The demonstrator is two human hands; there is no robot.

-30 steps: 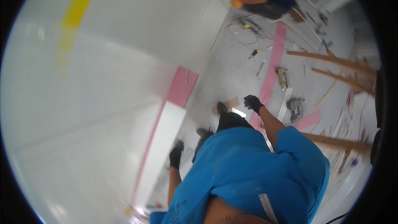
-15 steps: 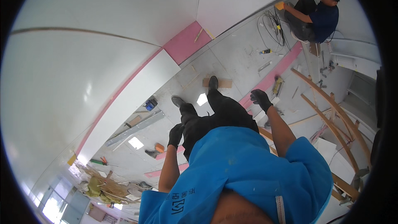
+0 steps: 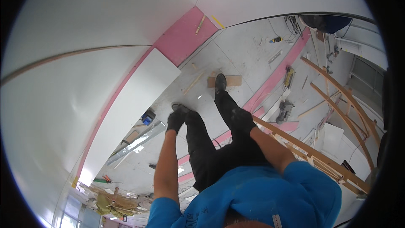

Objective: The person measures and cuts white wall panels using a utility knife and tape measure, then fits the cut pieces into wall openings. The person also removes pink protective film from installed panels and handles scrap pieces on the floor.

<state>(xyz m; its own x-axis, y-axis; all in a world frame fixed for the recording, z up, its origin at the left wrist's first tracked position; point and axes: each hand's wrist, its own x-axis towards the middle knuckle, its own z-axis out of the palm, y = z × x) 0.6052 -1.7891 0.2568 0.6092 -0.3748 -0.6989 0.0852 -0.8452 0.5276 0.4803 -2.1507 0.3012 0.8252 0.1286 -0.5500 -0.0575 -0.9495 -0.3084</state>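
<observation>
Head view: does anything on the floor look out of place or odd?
Yes, clutter: on the floor, a yellow tool and a grey tool lie loose, a thin wood strip lies askew, and the person's right shoe overlaps a brown board. That looks untidy underfoot, perhaps a trip risk.

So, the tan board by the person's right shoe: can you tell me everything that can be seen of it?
The board is a narrow, straight-edged rectangle, tan and wood-like, with no fittings visible. It lies flat on the grey floor, its long side running across the view. The right shoe crosses it left of its middle and seems to stand on it, hiding that part.
</observation>
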